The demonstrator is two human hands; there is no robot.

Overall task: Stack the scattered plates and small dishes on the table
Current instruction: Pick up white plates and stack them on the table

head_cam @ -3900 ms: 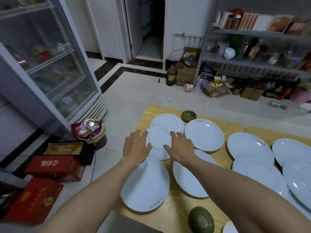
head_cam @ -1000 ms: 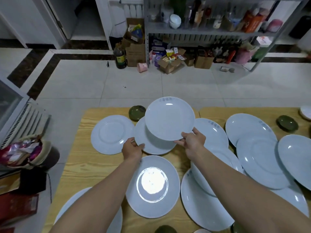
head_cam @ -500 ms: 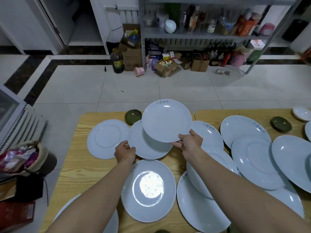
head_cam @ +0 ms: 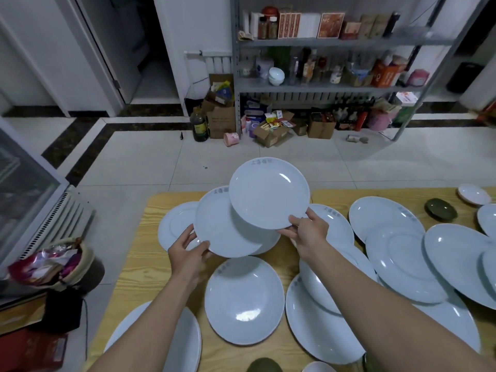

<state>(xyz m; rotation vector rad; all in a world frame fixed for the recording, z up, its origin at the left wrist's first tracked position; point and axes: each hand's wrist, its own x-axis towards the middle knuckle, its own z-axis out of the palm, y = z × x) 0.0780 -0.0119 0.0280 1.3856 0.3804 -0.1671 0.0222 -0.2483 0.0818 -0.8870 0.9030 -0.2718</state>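
**Small plate** [head_cam: 268, 193]: in the air over the far left part of the table [head_cam: 139, 253]. The right hand [head_cam: 308, 233] pinches its near rim, thumb on top and fingers curled beneath.

**Larger plate** [head_cam: 222, 229]: just beside and partly under the small one. The left hand [head_cam: 188, 251] grips its near rim, fingers curled round the edge. Whether its far side rests on the plates below cannot be told.

**Step in hand (judged):** nesting the small plate into the larger.

**Handling:**
- Level both plates.
- Bring the small plate's centre over the larger one's well.
- Lower it flat, not rim first.
- Release only once it is seated, since glazed faces probably slide.

**To be gathered:**
- flat plate [head_cam: 171, 226] at the far left edge
- oval plate [head_cam: 244, 299] toward the near edge
- overlapping plates [head_cam: 402, 253] toward the right edge
- green dish [head_cam: 440, 209] near the far right corner
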